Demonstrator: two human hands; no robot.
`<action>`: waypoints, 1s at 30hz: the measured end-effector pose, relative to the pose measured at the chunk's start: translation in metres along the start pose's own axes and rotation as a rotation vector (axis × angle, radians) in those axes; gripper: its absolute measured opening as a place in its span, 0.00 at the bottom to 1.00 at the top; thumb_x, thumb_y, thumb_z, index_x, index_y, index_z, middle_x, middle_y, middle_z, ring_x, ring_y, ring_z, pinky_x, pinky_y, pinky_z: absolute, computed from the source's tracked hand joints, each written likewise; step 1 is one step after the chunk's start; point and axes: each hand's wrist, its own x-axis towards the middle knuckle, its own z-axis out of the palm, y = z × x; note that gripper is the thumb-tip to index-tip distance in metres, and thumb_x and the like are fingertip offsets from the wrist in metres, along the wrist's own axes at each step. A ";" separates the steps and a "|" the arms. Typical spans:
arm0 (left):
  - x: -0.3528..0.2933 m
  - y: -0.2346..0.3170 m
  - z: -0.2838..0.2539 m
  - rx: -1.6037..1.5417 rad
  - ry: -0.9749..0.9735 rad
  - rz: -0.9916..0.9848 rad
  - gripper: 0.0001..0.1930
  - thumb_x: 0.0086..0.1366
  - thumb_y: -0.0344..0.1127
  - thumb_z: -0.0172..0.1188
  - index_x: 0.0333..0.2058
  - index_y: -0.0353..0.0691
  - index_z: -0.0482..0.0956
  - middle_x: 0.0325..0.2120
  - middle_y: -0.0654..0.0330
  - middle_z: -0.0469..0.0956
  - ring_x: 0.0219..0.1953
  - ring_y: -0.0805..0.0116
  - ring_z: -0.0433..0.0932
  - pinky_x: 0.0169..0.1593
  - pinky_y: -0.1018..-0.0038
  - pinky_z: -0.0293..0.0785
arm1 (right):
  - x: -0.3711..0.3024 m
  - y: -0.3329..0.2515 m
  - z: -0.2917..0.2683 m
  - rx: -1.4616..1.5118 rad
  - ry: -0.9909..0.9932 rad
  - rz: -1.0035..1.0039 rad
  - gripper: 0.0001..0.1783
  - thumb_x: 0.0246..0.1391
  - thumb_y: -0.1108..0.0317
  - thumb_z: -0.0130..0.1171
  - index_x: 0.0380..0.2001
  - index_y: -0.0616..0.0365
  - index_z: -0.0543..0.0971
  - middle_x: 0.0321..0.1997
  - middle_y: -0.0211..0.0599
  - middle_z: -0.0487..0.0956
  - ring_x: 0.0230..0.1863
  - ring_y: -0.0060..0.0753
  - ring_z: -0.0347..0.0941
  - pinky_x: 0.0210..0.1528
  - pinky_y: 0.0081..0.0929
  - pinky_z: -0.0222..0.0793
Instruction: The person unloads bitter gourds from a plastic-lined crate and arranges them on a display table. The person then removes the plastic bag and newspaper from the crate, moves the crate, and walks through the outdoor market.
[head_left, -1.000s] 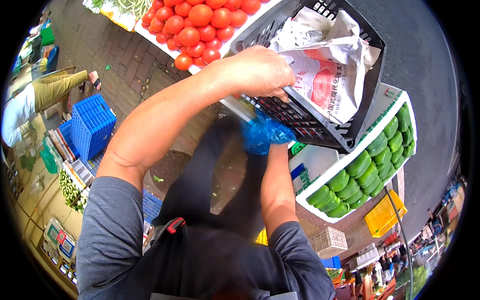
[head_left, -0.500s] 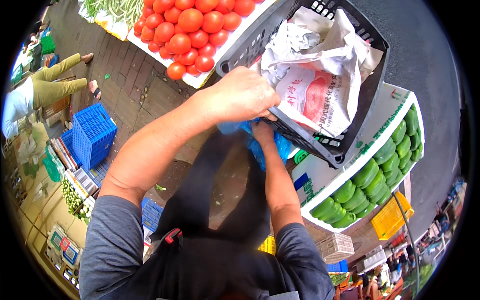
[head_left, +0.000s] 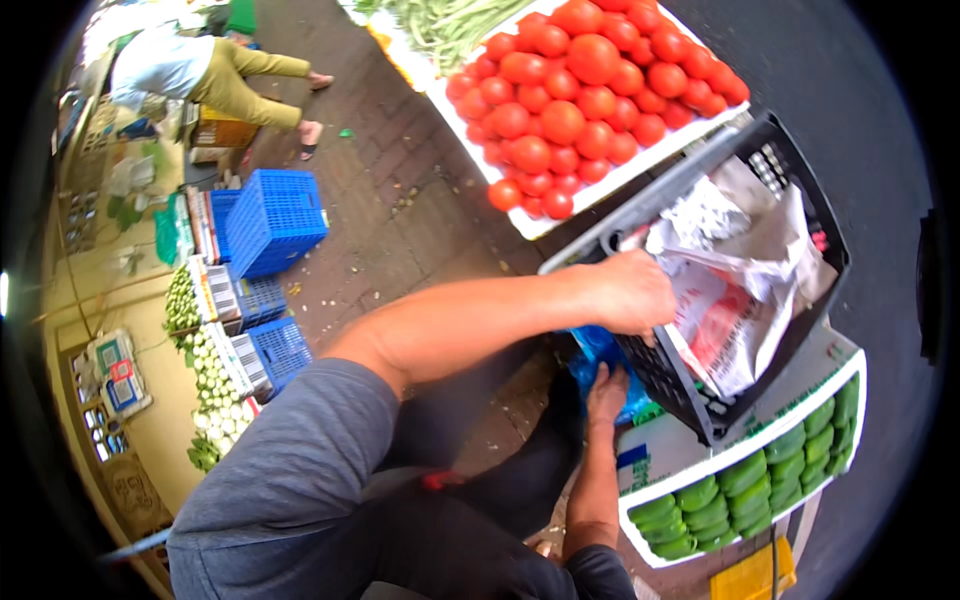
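My left hand [head_left: 628, 292] is closed around the near rim of a black plastic crate [head_left: 668, 388], which tilts over the produce boxes. Crumpled newspaper [head_left: 722, 335] with red and dark print lines the crate. Below its near side, my right hand [head_left: 604, 396] is closed at a crumpled blue plastic bag [head_left: 598, 348]; its fingertips are partly hidden in the plastic. Beyond the crate, piled red tomatoes [head_left: 562, 122] fill a white tray. Under and to the right of the crate lies a white foam box [head_left: 665, 462] with rows of green peppers [head_left: 742, 478].
Green beans [head_left: 455, 32] lie beside the tomatoes. Blue crates [head_left: 275, 222] stand on the paving at left, near boxes of pale round vegetables [head_left: 208, 370]. A person [head_left: 215, 72] in olive trousers bends at the far left. A yellow crate [head_left: 752, 576] sits near right.
My view has swung left, so everything sits further right and lower. My left hand still grips the crate, and my right hand stays at the blue bag, now showing more clearly.
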 end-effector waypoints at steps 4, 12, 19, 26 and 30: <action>-0.010 -0.008 0.031 0.014 0.099 0.012 0.13 0.41 0.47 0.66 0.18 0.44 0.80 0.18 0.57 0.78 0.27 0.56 0.79 0.29 0.63 0.72 | 0.037 -0.005 -0.013 -0.106 -0.383 0.174 0.29 0.62 0.49 0.41 0.43 0.70 0.71 0.44 0.66 0.73 0.47 0.64 0.68 0.50 0.50 0.63; -0.024 -0.002 0.117 -0.088 -0.159 -0.278 0.20 0.34 0.52 0.72 0.25 0.47 0.82 0.26 0.59 0.81 0.36 0.59 0.79 0.37 0.65 0.72 | -0.070 -0.035 -0.046 -0.141 -0.148 -0.220 0.24 0.58 0.57 0.52 0.49 0.68 0.70 0.56 0.62 0.67 0.59 0.62 0.60 0.61 0.59 0.51; -0.066 0.047 0.102 -0.109 -0.069 -0.309 0.29 0.43 0.53 0.71 0.42 0.42 0.79 0.34 0.56 0.80 0.42 0.54 0.77 0.44 0.60 0.70 | -0.087 -0.049 -0.116 0.192 -0.335 -0.163 0.21 0.54 0.63 0.56 0.45 0.71 0.73 0.47 0.61 0.73 0.49 0.59 0.69 0.53 0.41 0.65; -0.218 0.070 0.145 -0.622 0.628 -0.915 0.21 0.56 0.49 0.60 0.42 0.40 0.75 0.33 0.48 0.78 0.39 0.48 0.77 0.41 0.56 0.72 | -0.026 0.005 -0.153 0.019 -0.630 -0.425 0.18 0.52 0.62 0.57 0.36 0.69 0.75 0.29 0.48 0.77 0.31 0.41 0.74 0.35 0.34 0.69; -0.306 0.128 0.236 -0.942 0.405 -1.164 0.29 0.62 0.59 0.50 0.33 0.31 0.79 0.32 0.44 0.78 0.35 0.50 0.77 0.39 0.58 0.70 | 0.039 0.018 -0.193 -0.290 -0.858 -0.272 0.32 0.55 0.48 0.55 0.60 0.50 0.65 0.65 0.48 0.58 0.64 0.50 0.54 0.60 0.45 0.56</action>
